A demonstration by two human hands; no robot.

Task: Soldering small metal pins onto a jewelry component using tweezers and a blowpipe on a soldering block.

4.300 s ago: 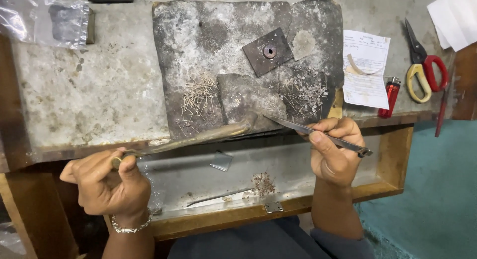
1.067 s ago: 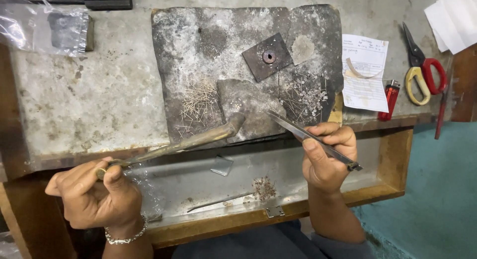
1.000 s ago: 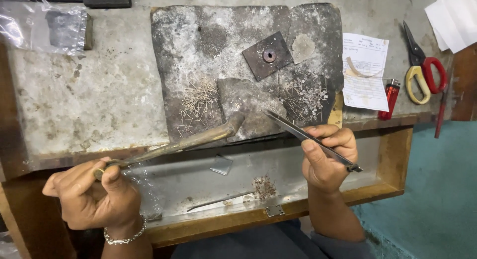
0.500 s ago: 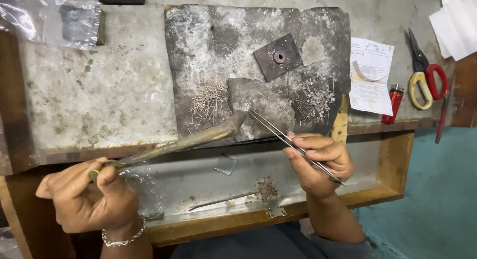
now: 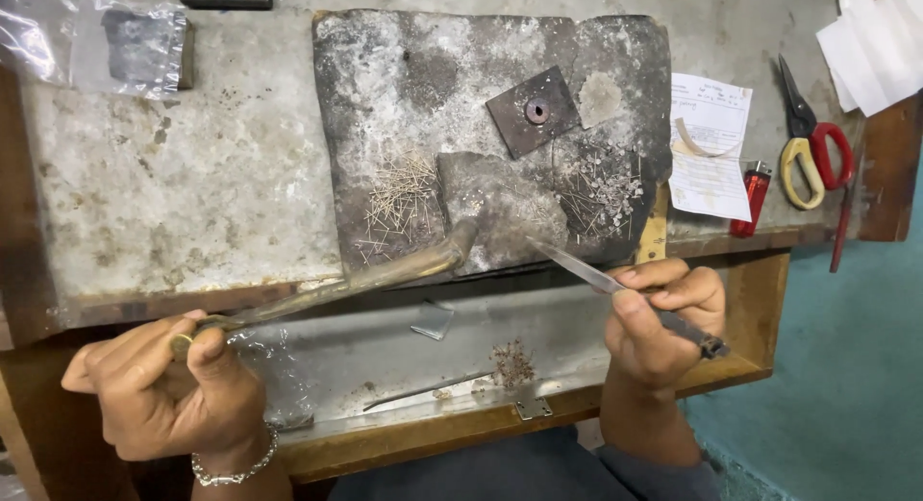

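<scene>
The long brass blowpipe runs slantwise from the near left of the bench up to the front edge of the dark soldering slab, its bent tip resting against the small grey block that sits at the slab's near edge; the slant seems to let the tip meet the block while the grip stays low. The left hand is closed around the pipe's near end, thumb over the top. The right hand pinches steel tweezers tight between thumb and fingers, their points aimed at the block's right corner, probably to reach something tiny there, though what they touch is too small to make out. Heaps of thin wire pieces lie on the slab left and right of the block, kept within reach. A square plate with a hole lies further back. Below the bench edge a metal tray catches scraps. Scissors and a red lighter lie toward the right edge, a paper slip beside them. A plastic bag at the far left corner is cut off by the frame.
</scene>
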